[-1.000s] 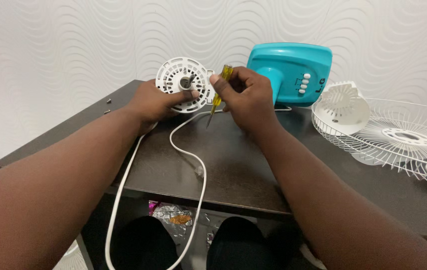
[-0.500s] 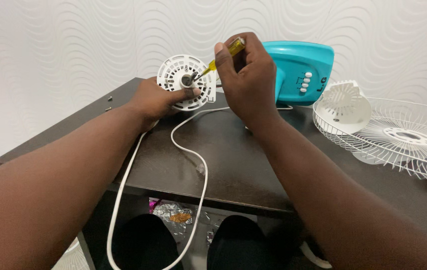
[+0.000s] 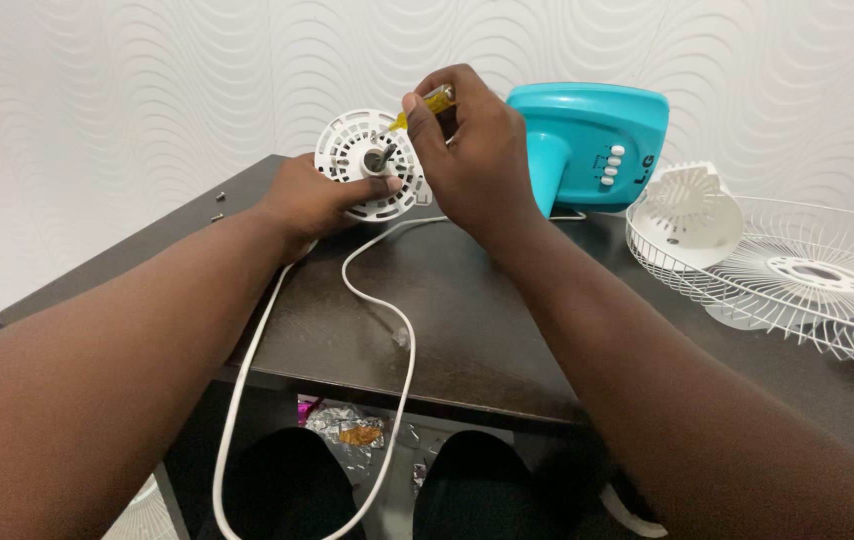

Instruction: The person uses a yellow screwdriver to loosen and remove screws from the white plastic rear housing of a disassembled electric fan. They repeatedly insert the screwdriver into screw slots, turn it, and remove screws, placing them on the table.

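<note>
Motor housing [image 3: 365,165], white, round, slotted, upright in left hand [image 3: 312,200]; yellow screwdriver [image 3: 417,110] in right hand [image 3: 472,155].

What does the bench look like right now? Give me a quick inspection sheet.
Surface: dark table, two small screws near its far left edge.
Job's things: white round motor housing with centre shaft; yellow-handled screwdriver tip at the housing.
Clutter: teal fan base, white wire grille, white cap.
Grippers: left hand steadies the housing; right hand grips the screwdriver.
Cables: white cord loops off the front edge.
Surroundings: wavy-textured white wall.
</note>
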